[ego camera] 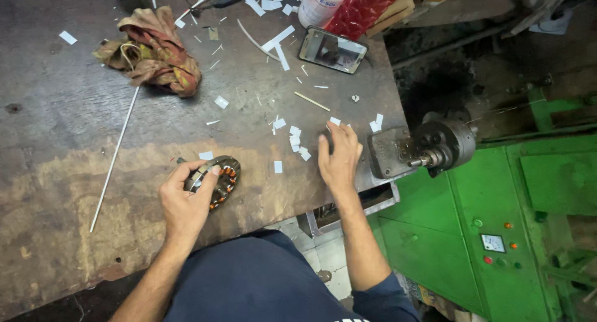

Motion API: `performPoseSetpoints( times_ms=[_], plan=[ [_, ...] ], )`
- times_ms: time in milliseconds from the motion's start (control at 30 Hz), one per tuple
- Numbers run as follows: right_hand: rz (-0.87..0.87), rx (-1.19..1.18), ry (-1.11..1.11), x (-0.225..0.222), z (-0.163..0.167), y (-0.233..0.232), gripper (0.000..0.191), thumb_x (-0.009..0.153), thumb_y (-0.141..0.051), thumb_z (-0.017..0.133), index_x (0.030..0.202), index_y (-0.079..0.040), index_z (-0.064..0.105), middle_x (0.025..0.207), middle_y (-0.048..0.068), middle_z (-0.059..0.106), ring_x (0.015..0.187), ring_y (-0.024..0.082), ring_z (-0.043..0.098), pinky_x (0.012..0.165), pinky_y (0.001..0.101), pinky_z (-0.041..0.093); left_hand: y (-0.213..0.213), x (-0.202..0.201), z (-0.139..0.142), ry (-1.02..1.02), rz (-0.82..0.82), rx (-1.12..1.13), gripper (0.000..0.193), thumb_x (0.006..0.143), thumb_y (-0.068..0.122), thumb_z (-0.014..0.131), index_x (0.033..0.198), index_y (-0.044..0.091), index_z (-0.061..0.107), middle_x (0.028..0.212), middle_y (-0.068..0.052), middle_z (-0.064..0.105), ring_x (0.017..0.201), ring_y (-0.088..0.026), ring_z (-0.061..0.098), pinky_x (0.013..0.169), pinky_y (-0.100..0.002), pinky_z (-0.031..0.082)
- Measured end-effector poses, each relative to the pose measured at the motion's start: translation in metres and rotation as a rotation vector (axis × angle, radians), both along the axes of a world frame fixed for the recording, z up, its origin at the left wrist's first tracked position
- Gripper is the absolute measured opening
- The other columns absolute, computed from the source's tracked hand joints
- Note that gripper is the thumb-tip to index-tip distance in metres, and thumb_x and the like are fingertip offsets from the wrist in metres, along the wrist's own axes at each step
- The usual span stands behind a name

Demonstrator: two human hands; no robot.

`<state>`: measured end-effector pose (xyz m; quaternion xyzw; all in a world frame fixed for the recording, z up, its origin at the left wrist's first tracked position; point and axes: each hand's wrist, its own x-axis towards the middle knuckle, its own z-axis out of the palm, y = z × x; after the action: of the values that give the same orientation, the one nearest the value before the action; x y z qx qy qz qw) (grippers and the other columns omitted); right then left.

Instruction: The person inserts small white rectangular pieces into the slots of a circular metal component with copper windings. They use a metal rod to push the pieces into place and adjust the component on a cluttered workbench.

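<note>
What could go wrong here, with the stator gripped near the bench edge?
1. The left hand holds the stator tilted near the workbench edge; a slip could drop it to the floor.
2. The right hand reaches among loose white paper slips; it might scatter them.

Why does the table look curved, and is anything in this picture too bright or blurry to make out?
Head view: the wide lens bows the table edges; the phone screen shows glare; the floor at upper right is dark; the left hand on the stator and the right hand look sharp.
</note>
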<state>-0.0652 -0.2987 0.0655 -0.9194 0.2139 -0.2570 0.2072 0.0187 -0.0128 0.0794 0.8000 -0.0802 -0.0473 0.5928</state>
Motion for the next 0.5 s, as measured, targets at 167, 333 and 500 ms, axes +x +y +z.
performPoseSetpoints(
  times_ms=[167, 333, 500],
  plan=[
    [0.185, -0.094, 0.141, -0.040, 0.002, 0.020, 0.064, 0.079, -0.025, 0.077, 0.133, 0.004, 0.055, 0.134, 0.023, 0.058, 0.132, 0.044, 0.044, 0.106, 0.0534, 0.031, 0.001, 0.002, -0.004, -0.058, -0.017, -0.014, 0.022, 0.092, 0.014, 0.078, 0.106, -0.002, 0.073, 0.094, -0.006, 0.072, 0.082, -0.008, 0.064, 0.073, -0.025, 0.051],
    [0.335, -0.053, 0.062, -0.091, 0.000, 0.044, 0.059, 0.068, -0.015, 0.078, 0.123, -0.001, 0.060, 0.118, 0.017, 0.063, 0.118, 0.037, 0.057, 0.099, 0.0482, 0.041, 0.002, 0.003, -0.006, 0.112, 0.005, -0.116, 0.023, 0.090, 0.017, 0.079, 0.104, -0.001, 0.074, 0.090, -0.003, 0.073, 0.079, -0.005, 0.062, 0.070, -0.023, 0.050],
    [0.440, -0.128, 0.019, -0.114, -0.013, 0.036, 0.040, 0.070, 0.003, 0.072, 0.109, -0.002, 0.065, 0.105, 0.012, 0.067, 0.103, 0.033, 0.065, 0.087, 0.0433, 0.048, 0.004, 0.006, -0.008, 0.039, -0.021, -0.056, 0.021, 0.091, 0.016, 0.079, 0.101, -0.002, 0.073, 0.086, -0.004, 0.072, 0.077, -0.006, 0.061, 0.068, -0.023, 0.049]
  ],
)
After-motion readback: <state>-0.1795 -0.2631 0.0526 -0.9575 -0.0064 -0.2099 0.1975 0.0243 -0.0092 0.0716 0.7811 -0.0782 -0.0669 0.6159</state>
